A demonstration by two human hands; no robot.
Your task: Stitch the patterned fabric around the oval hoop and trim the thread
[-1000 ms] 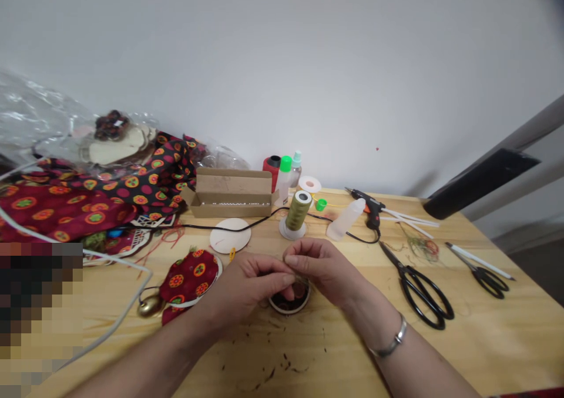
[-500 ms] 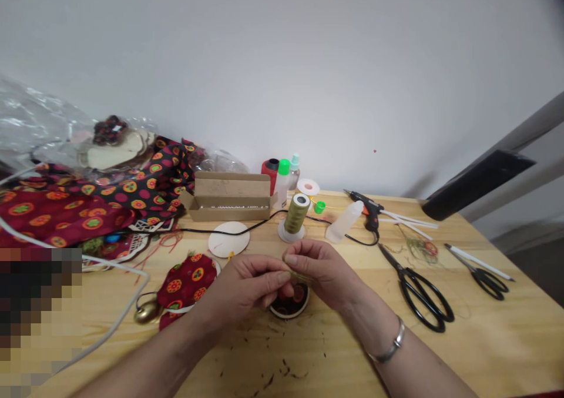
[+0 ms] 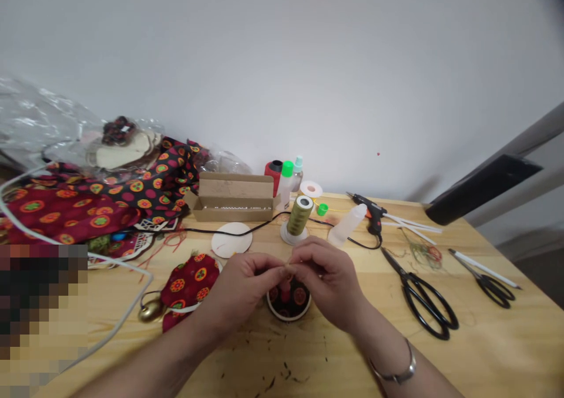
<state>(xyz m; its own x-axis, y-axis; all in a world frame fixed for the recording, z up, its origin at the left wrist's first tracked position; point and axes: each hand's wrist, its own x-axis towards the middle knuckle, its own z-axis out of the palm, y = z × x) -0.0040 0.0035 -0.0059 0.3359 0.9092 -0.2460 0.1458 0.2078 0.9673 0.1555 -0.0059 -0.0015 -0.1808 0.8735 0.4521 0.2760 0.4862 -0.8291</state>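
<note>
My left hand [image 3: 251,283] and my right hand [image 3: 328,277] meet fingertip to fingertip in front of me, both closed in a pinch. Between them is a fine greenish thread, mostly hidden by the fingers now. Just below the fingertips lies a round black patterned fabric disc [image 3: 288,310] with a white rim, partly covered by my hands. Behind my hands stands a cone of olive-green thread [image 3: 299,217]. To the left of my left hand is a dark red patterned fabric round [image 3: 189,281], with a brass bell [image 3: 150,311] beside it.
Large black-handled scissors [image 3: 429,304] lie on the right, smaller scissors [image 3: 493,289] farther right. A glue gun [image 3: 370,210], a white squeeze bottle [image 3: 348,226] and an open cardboard box [image 3: 235,208] stand behind. Patterned cloth [image 3: 145,177] is heaped left; a white cable [image 3: 127,311] curves nearby.
My fingertips have come closer together and my right hand has turned inward. More of the black fabric disc shows beneath them. The view has shifted slightly.
</note>
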